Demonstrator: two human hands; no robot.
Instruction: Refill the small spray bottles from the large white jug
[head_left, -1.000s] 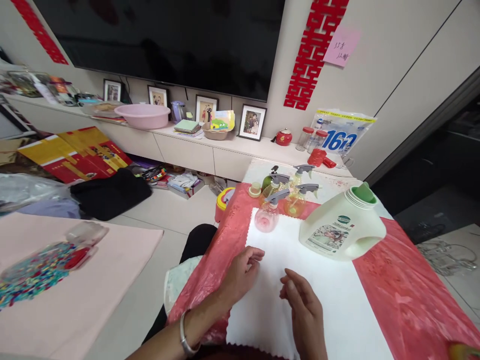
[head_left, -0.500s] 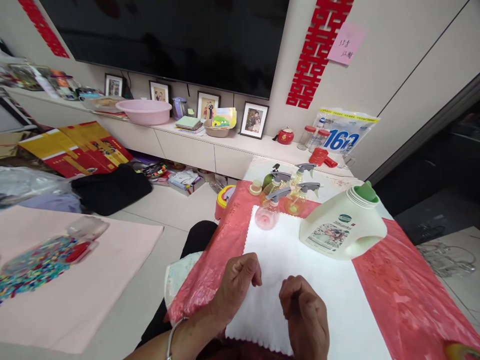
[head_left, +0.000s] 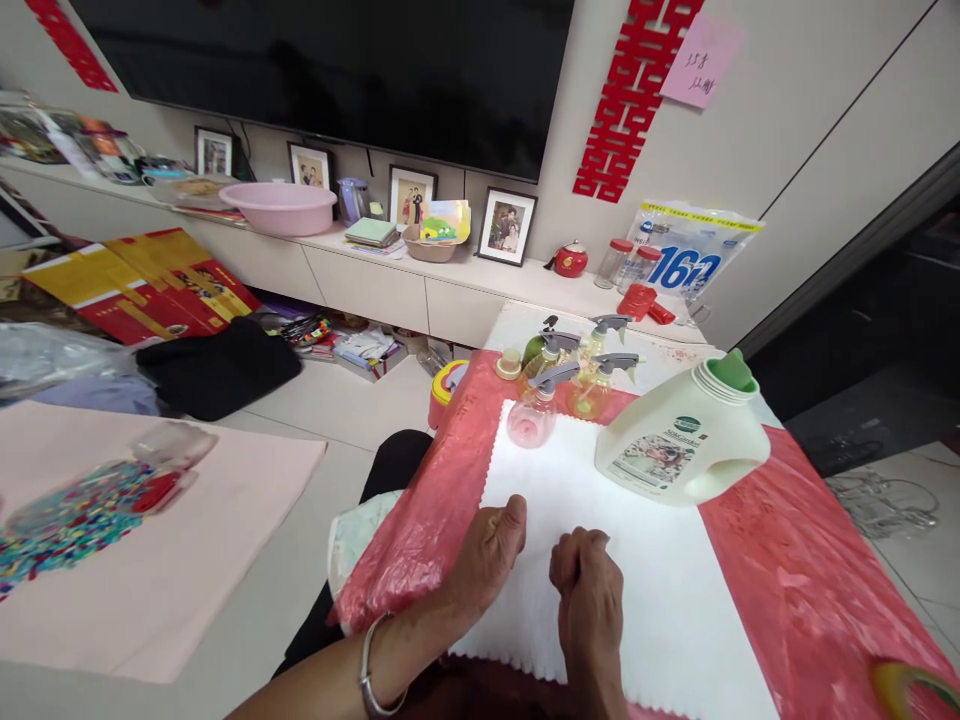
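Both hands hover over a white scalloped-edge mat [head_left: 667, 600]. My left hand [head_left: 489, 552] is curled into a loose fist, thumb on top, with nothing showing in it. Facing it across a small gap, my right hand [head_left: 590, 590] is also closed, and no object shows in its fingers. Beyond them stands a small pink spray bottle [head_left: 531, 422] on the mat's far edge. An orange-yellow spray bottle [head_left: 589, 400] and other spray bottles are grouped behind it. To the right sits a large pale green detergent jug [head_left: 682, 435] with a green spout piece in its mouth.
Red plastic sheeting [head_left: 810, 560] covers the table around the mat. A round pale cap [head_left: 508, 362] lies by the bottles. At the lower right corner is a tape roll [head_left: 911, 690], partly cut off. A pink board [head_left: 247, 500] with colourful small pieces [head_left: 90, 530] is at left.
My right hand has turned over, its back now more towards me, and shifted slightly up and left. My left thumb has risen from a bent to a straighter position. The view has tilted slightly.
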